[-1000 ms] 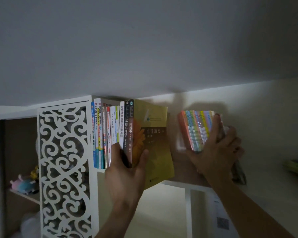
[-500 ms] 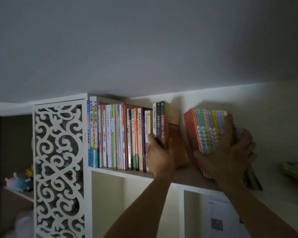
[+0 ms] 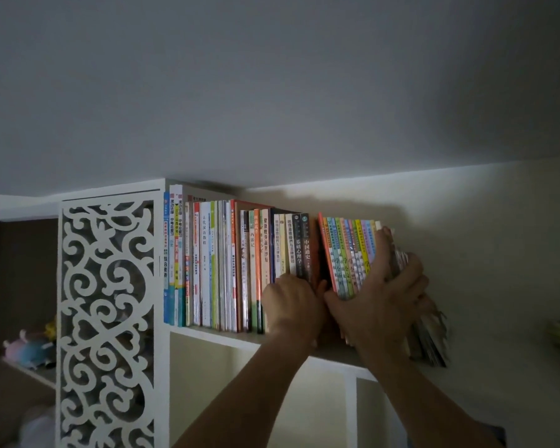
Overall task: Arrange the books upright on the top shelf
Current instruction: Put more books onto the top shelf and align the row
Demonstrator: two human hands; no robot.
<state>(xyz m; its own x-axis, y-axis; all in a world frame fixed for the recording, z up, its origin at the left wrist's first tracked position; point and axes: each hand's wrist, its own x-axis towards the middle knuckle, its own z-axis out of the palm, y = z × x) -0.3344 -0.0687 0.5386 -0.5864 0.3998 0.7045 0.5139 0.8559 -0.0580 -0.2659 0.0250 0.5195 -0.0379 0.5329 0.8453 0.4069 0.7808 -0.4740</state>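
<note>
Our left hand [image 3: 293, 302] clutched dark spines in the upright row [image 3: 240, 266]; our right hand [image 3: 377, 305] gripped the thin, floppy colourful books [image 3: 348, 250], best squeezed low near the top shelf [image 3: 214, 334] front edge.

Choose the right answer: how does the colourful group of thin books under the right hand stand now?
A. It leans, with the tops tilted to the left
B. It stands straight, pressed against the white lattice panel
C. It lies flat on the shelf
A: the thin colourful books slant top-left under the right hand, apart from the upright row.
</note>
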